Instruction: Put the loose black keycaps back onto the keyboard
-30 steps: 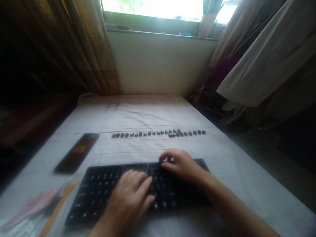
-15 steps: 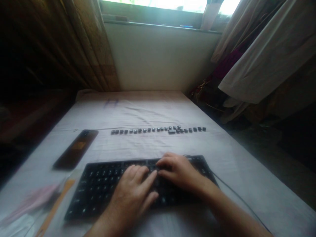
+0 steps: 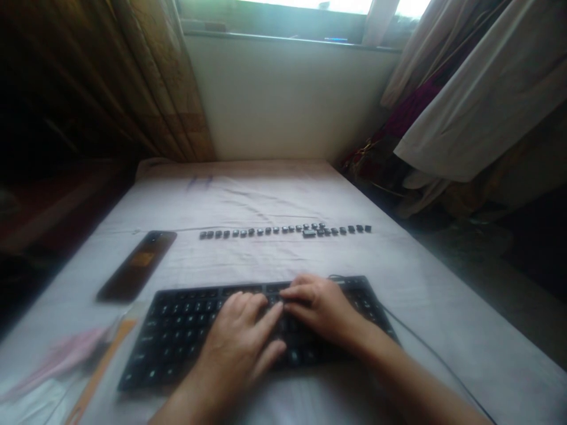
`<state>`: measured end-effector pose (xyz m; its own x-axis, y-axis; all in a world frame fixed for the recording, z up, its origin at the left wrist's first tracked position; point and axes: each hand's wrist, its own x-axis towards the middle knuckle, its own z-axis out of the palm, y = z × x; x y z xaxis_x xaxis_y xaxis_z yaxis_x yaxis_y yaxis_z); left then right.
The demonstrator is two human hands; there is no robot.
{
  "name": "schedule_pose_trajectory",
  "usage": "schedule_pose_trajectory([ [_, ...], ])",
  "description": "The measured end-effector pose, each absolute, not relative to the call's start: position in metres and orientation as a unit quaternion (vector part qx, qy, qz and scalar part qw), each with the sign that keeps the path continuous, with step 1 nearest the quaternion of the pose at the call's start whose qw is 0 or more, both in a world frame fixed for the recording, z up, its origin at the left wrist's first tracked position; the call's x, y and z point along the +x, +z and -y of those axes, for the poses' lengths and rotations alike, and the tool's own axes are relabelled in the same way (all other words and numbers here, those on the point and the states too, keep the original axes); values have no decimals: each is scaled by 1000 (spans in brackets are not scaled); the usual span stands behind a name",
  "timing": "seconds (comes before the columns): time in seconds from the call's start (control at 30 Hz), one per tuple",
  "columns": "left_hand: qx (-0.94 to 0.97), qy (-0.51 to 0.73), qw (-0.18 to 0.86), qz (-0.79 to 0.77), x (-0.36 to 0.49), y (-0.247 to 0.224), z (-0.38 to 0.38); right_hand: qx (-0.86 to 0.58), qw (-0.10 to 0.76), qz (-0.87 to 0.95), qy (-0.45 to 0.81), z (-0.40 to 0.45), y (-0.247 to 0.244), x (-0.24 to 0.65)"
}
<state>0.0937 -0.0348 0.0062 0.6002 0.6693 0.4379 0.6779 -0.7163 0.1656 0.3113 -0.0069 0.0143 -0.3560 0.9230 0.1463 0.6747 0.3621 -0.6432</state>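
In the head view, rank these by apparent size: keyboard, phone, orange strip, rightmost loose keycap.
Largest to smallest:
1. Keyboard
2. Phone
3. Orange strip, cut off by the bottom edge, so its full size is unsure
4. Rightmost loose keycap

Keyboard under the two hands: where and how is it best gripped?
Probably the keyboard by its short ends, left hand from the left, right hand from the right, since it is long and lies flat. Its left end is uncovered; at the right end, avoid the cable running beside it.

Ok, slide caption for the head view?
Left hand and right hand over a black keyboard, loose keycaps lined up beyond.
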Motion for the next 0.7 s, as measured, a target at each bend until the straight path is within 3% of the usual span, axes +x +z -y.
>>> schedule_pose_trajectory([
  [0.37,-893,-232,13,386,95,6,35,-418,330,839,116,20,6,319],
  [0.7,-895,-235,12,379,95,7,35,-419,293,859,-24,26,3,314],
])
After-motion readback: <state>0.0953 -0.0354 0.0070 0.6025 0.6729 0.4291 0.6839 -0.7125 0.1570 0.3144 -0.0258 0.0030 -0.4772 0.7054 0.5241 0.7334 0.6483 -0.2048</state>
